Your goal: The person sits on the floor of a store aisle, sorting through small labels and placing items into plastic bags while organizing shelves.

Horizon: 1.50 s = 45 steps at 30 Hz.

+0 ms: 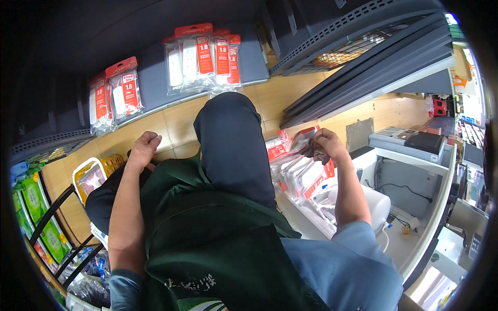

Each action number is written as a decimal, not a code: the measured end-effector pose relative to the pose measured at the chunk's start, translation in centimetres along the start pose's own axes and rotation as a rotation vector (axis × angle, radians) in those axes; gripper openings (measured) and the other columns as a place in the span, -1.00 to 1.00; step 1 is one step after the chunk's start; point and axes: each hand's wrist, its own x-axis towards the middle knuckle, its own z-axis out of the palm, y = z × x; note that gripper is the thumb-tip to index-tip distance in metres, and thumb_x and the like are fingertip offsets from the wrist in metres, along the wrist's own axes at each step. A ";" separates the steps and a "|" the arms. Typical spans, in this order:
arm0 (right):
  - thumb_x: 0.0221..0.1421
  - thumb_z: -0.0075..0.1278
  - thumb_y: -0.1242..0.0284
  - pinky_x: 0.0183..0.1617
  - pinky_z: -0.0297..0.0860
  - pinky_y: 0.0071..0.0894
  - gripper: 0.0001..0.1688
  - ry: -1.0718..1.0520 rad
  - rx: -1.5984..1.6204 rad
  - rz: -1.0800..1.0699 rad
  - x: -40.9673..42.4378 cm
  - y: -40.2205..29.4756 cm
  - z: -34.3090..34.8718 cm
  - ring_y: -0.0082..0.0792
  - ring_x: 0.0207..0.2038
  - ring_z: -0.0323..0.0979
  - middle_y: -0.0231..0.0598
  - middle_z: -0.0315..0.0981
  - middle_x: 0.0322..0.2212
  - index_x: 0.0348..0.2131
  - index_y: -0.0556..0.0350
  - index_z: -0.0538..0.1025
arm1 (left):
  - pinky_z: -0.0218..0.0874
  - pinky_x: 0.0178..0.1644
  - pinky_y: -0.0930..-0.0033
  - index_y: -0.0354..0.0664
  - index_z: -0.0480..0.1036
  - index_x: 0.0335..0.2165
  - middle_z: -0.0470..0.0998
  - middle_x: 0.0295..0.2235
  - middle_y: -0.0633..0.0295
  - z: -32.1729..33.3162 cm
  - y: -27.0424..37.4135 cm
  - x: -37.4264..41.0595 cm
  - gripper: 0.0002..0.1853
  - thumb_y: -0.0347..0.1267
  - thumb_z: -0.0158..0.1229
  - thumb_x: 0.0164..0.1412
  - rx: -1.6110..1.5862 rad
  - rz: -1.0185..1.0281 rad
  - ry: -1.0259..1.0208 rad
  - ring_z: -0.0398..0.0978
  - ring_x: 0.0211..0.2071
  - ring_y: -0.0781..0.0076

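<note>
My left hand is raised over the tiled floor beside my knee, its fingers curled, and whether it holds anything small I cannot tell. A crumpled dark cloth hangs from the fingers of my right hand. Just below and left of that hand lies a pile of bagged white power strips with red cards. More bagged power strips stand in a group on the dark metal shelf, and another few stand at its left part.
A yellow basket with a white rim stands at the left. Dark shelf panels lean at the upper right. At the right is a white counter bearing a grey device. Green packages are stacked at the far left.
</note>
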 end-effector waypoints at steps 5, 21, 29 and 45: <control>0.40 0.00 0.51 -0.45 0.50 -0.48 -0.92 0.053 0.290 -0.125 -6.3 -10.1 2.1 -0.40 -0.49 0.55 -0.27 0.56 -0.42 -0.20 0.17 0.49 | 0.40 -0.11 0.29 -0.19 0.48 0.04 0.56 -0.17 0.25 -0.7 -0.2 0.2 -0.55 -0.08 0.19 0.42 -0.281 0.122 0.008 0.56 -0.22 0.36; 0.03 0.15 0.66 -0.12 0.38 -0.36 -0.83 -0.436 -0.390 -1.170 -17.4 -34.1 29.5 -0.30 -0.24 0.47 -0.17 0.48 -0.27 -0.30 0.18 0.54 | 0.46 0.14 0.05 -0.28 0.33 0.27 0.56 0.10 -0.09 -0.7 9.5 -11.8 -0.17 0.24 -0.06 0.44 -1.648 0.675 -0.769 0.60 0.06 0.07; 0.26 -0.03 0.73 0.15 0.44 -0.41 -0.56 -0.619 -0.134 -0.546 -13.4 -28.9 32.1 -0.41 0.05 0.52 -0.13 0.55 0.02 0.11 0.20 0.47 | 0.32 0.33 -0.11 -0.34 0.23 0.33 0.45 0.24 -0.14 -4.2 4.2 -9.8 -0.36 -0.17 0.04 0.47 -1.787 0.687 -0.632 0.47 0.24 -0.07; -0.11 0.21 0.64 0.25 0.34 0.03 -0.30 -0.304 -0.912 -1.566 -11.2 -32.4 44.9 0.07 0.10 0.43 -0.12 0.50 0.01 0.10 0.06 0.51 | 0.26 0.39 0.00 -0.22 0.25 0.35 0.38 0.31 -0.01 -3.6 4.4 -7.7 -0.34 -0.01 -0.06 0.52 -1.769 0.746 -0.535 0.40 0.30 0.09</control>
